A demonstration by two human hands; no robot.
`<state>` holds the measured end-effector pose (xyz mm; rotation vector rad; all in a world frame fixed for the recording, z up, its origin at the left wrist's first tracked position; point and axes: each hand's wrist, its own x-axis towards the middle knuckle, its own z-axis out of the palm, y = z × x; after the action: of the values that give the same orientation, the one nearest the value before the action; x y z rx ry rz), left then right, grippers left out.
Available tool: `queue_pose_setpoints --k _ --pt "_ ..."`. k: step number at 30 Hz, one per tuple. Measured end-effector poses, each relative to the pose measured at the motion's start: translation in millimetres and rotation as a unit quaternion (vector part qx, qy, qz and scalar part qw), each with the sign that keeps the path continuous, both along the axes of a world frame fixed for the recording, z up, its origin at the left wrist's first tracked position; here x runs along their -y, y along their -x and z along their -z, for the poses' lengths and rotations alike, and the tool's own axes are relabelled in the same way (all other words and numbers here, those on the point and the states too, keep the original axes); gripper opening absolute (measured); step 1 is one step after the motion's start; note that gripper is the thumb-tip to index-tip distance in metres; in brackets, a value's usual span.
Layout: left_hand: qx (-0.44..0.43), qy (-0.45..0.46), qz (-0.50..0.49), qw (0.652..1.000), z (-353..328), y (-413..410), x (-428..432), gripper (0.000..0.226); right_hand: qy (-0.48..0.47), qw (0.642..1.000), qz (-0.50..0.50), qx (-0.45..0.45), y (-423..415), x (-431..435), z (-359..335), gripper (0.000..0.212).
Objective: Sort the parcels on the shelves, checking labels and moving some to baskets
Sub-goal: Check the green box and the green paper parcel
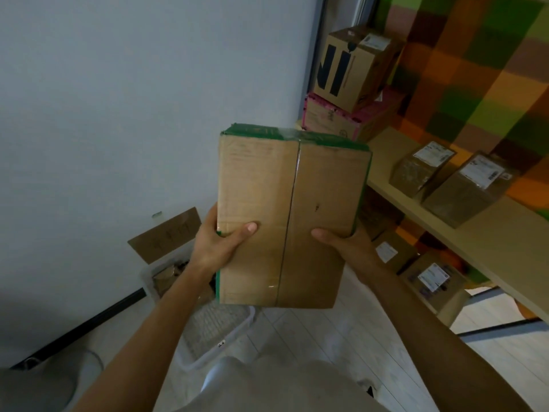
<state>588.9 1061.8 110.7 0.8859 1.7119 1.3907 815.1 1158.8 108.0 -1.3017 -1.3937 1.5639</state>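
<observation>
I hold a brown cardboard parcel (292, 215) with green edges and a taped centre seam up in front of me. My left hand (221, 242) grips its lower left side, thumb on the front face. My right hand (344, 245) grips the lower right side, thumb also on the front. No label shows on the face turned to me. A white mesh basket (219, 337) stands on the floor below the parcel, and a second white basket (154, 275) with a cardboard sign sits behind it by the wall.
A pale wooden shelf (475, 233) runs along the right, carrying two labelled brown parcels (463, 185) and a stack of two boxes (353, 84) at its far end. More labelled parcels (427, 281) sit under the shelf. A white wall is at left.
</observation>
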Motion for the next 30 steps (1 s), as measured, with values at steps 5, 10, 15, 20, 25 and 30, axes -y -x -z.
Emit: queue_pose_setpoints --k 5,10,15,20,25,30 --pt "-0.024 0.058 -0.007 0.998 -5 11 -9 0.101 0.034 0.998 0.034 0.035 3 -14 -7 0.066" --pt "-0.005 0.073 0.04 0.997 -7 21 -9 0.087 0.095 0.994 -0.016 0.045 -9 -24 -7 0.102" --pt "0.042 0.084 0.045 0.995 -6 21 -11 0.068 0.124 0.99 -0.021 0.065 -6 -26 -10 0.09" --pt "0.142 0.002 0.059 0.988 -12 34 1 0.104 0.155 0.984 0.007 -0.085 -23 -24 -34 0.078" --pt "0.118 -0.063 0.104 0.986 -8 30 4 0.117 0.095 0.983 -0.02 -0.158 -18 0 -36 0.074" --pt "0.128 -0.01 0.065 0.99 -3 24 4 0.1 0.038 0.992 -0.069 -0.103 -12 3 -32 0.074"
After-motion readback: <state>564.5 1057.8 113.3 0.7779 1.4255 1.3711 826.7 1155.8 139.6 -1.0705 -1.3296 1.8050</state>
